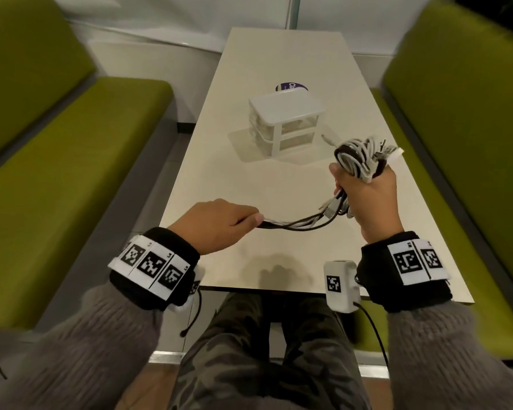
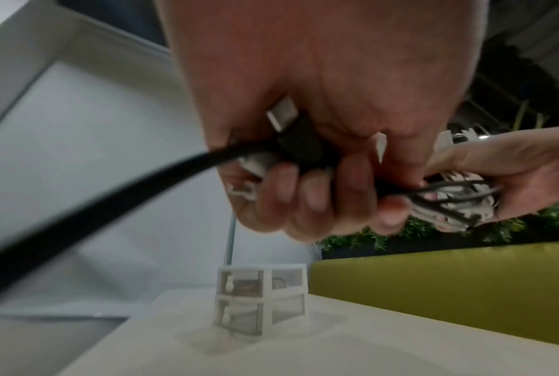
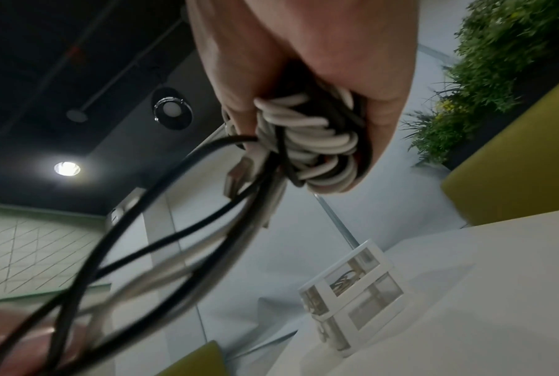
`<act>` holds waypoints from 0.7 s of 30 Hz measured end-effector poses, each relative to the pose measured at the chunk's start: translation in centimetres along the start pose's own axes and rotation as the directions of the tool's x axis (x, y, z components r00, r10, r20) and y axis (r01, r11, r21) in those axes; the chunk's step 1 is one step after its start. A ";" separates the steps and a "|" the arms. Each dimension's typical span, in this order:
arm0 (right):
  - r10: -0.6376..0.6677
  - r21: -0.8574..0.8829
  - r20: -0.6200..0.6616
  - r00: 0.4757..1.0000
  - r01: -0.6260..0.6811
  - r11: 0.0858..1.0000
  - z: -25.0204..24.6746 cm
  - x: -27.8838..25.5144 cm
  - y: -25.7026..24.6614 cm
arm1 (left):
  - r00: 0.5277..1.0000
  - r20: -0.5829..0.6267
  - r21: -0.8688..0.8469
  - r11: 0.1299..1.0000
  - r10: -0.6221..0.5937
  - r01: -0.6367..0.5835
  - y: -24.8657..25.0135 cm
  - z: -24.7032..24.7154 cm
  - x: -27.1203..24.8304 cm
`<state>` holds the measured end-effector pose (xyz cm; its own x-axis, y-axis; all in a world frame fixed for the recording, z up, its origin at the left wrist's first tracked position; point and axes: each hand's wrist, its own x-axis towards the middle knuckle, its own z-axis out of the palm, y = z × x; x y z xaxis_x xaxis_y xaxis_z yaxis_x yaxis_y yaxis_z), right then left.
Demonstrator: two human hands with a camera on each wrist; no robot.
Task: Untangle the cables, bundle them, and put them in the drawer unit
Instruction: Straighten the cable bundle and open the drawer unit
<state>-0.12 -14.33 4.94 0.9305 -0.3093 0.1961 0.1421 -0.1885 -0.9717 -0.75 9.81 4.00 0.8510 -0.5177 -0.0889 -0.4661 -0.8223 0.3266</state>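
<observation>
A: What is the right hand (image 1: 367,193) holding?

B: It is wrapped tight around a wound-up bunch of black and white cables (image 1: 360,162). The loops stick out above the fist. In the right wrist view the fingers (image 3: 384,106) curl round the white and black coils (image 3: 310,142).

A: And the left hand (image 1: 216,223)?

B: It is closed on the loose ends of the same cables. In the left wrist view its fingers (image 2: 316,201) fold over a black plug (image 2: 300,142) and some white ones.

A: Do the cables go from one hand to the other?

B: Yes. A few black and white strands (image 1: 296,224) hang in a low curve between the two hands, just above the table (image 1: 219,179).

A: Where is the drawer unit (image 1: 285,122)?

B: It stands on the table, past the hands, a bit nearer the right one. It is white with two see-through drawers, both pushed in. Something coiled shows in the top drawer (image 3: 345,279).

A: Anything else?

B: A purple round sticker (image 1: 290,85) peeks out behind the unit. Green benches (image 1: 80,161) sit on both sides of the table.
</observation>
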 end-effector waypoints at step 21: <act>0.032 -0.190 0.495 0.868 0.072 0.979 5.5 -2.3 0.0 | 1.000 0.024 -0.390 0.921 0.019 -0.008 2.3 -3.3 2.9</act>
<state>-0.46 -8.51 3.78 0.9796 0.1870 0.0738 0.1421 -0.3842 -0.9122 1.42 7.18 7.59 0.8357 -0.5390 -0.1056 -0.3416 -0.6606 0.6686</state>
